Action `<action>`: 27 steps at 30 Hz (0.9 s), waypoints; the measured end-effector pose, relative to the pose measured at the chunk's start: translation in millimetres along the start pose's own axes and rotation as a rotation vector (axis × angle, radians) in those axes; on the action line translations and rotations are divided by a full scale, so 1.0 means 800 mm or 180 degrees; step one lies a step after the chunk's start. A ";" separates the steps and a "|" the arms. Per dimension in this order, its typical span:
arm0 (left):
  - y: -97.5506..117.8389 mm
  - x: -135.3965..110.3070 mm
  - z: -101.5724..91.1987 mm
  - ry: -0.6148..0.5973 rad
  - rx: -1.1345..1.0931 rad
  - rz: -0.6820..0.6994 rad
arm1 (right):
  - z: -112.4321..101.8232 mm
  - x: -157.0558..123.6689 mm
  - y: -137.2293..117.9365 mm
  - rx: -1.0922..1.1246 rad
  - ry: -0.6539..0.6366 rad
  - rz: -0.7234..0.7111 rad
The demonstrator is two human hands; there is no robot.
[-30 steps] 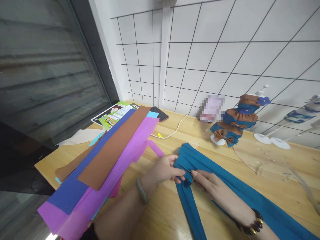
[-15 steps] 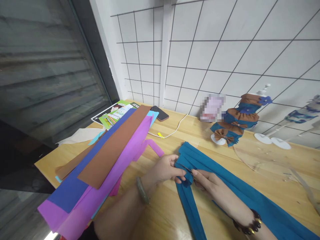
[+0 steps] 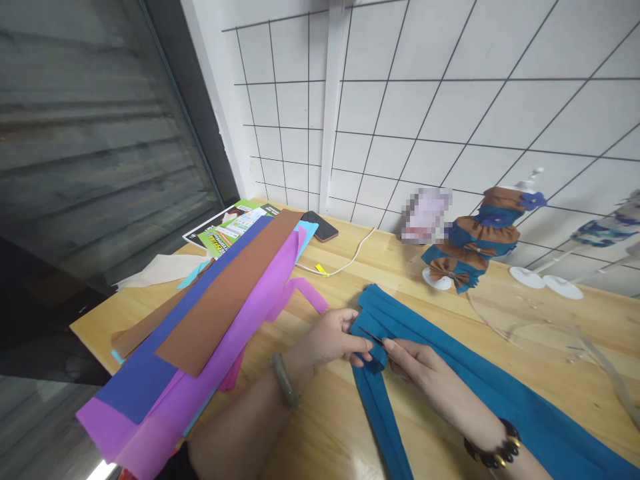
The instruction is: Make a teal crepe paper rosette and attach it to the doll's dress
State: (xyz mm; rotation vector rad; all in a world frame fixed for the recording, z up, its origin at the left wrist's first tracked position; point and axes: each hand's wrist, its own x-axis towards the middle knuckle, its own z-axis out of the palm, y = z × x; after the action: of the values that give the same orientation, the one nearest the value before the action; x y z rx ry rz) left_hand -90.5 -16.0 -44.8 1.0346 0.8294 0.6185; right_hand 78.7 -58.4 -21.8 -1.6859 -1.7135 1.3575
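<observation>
The narrow teal strip [image 3: 385, 417] hangs from the hands toward the lower edge, lying on the bench [image 3: 320, 433]; were it tugged or snagged, the piece held above could be pulled askew. The left hand [image 3: 345, 340] is pinched, thumb against fingers, on the folded teal piece [image 3: 369, 323]. The right hand [image 3: 415, 363] is closed around a slim dark tool [image 3: 371, 335], probably scissors, whose tip lies over that piece near the left fingers. A slip could nick a fingertip. The wide teal length [image 3: 480, 363] runs just behind, passing beyond the right forearm; if a layer of it lies under the blade, it might get cut too. Whether the held piece joins it, I cannot tell.

Counting outward: two hands, one tool, one narrow strip, one wide length; one bangle [image 3: 285, 381], one beaded bracelet [image 3: 493, 447]. On the left-hand pile, one blue sheet [image 3: 145, 387] and two brown ones, the upper [image 3: 230, 300] and the lower [image 3: 150, 323]; the purple layers overlap too much to count. Farther off, one phone [image 3: 321, 227], one cable [image 3: 356, 252] and one dressed figure [image 3: 483, 227] with two brown bows.
</observation>
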 end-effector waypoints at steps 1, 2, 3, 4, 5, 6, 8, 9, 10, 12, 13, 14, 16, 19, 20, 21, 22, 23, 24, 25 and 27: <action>0.000 0.000 0.000 0.0001 0.0000 0.0005 | 0.000 0.000 0.001 0.0000 0.0003 0.0001; -0.001 0.000 0.000 -0.0002 0.0005 0.0016 | 0.000 0.000 0.001 0.0000 0.0002 0.0001; -0.001 0.000 0.000 -0.0007 0.0011 0.0033 | 0.001 0.000 0.001 -0.0001 0.0002 0.0001; -0.002 0.000 0.000 -0.0014 0.0017 0.0043 | 0.001 0.000 0.001 -0.0001 -0.0004 0.0001; -0.002 0.000 -0.001 -0.0018 0.0020 0.0040 | 0.001 0.000 0.001 0.0003 -0.0007 -0.0003; -0.002 0.000 -0.001 -0.0019 0.0020 0.0032 | 0.001 0.001 0.000 0.0007 -0.0005 -0.0008; -0.001 0.000 -0.001 -0.0004 -0.0005 0.0001 | 0.001 0.001 -0.001 0.0011 0.0009 -0.0014; 0.000 0.000 -0.001 0.0012 -0.0029 -0.0026 | 0.001 0.001 -0.002 0.0018 0.0026 -0.0015; 0.002 0.000 -0.001 0.0027 -0.0056 -0.0044 | 0.001 0.001 -0.002 0.0026 0.0049 -0.0017; 0.004 -0.001 -0.001 0.0065 -0.0090 -0.0054 | -0.001 0.001 -0.001 0.0074 0.0067 0.0009; 0.005 -0.001 -0.002 0.0104 -0.0094 -0.0063 | -0.001 0.001 0.000 0.0118 0.0066 0.0039; 0.006 0.000 -0.002 0.0150 -0.0094 -0.0076 | -0.002 0.001 0.001 0.0163 0.0061 0.0076; 0.006 0.000 -0.003 0.0277 -0.0120 -0.0080 | -0.003 0.001 0.004 0.0228 0.0056 0.0149; 0.004 0.001 -0.004 0.0481 -0.0188 -0.0044 | -0.003 0.004 0.007 0.0231 0.0076 0.0181; 0.003 0.002 -0.004 0.0517 -0.0196 -0.0021 | -0.002 0.004 0.008 0.0222 0.0070 0.0180; 0.002 0.002 -0.004 0.0526 -0.0198 0.0003 | -0.002 0.005 0.008 0.0216 0.0069 0.0178; 0.002 0.002 -0.004 0.0514 -0.0200 0.0024 | -0.002 0.005 0.009 0.0209 0.0070 0.0171; 0.001 0.003 -0.004 0.0491 -0.0208 0.0055 | -0.002 0.004 0.009 0.0204 0.0074 0.0161; 0.001 0.002 -0.005 0.0470 -0.0218 0.0086 | -0.002 0.004 0.009 0.0201 0.0080 0.0151; 0.001 0.002 -0.005 0.0460 -0.0229 0.0110 | -0.002 0.003 0.008 0.0201 0.0086 0.0149; 0.001 0.002 -0.004 0.0465 -0.0256 0.0124 | -0.002 0.001 0.006 0.0207 0.0095 0.0155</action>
State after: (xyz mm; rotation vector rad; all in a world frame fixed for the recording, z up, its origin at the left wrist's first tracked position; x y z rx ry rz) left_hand -92.5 -12.7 -45.5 0.9425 0.9062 0.7617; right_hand 82.5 -58.0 -25.4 -1.7136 -1.6042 1.3872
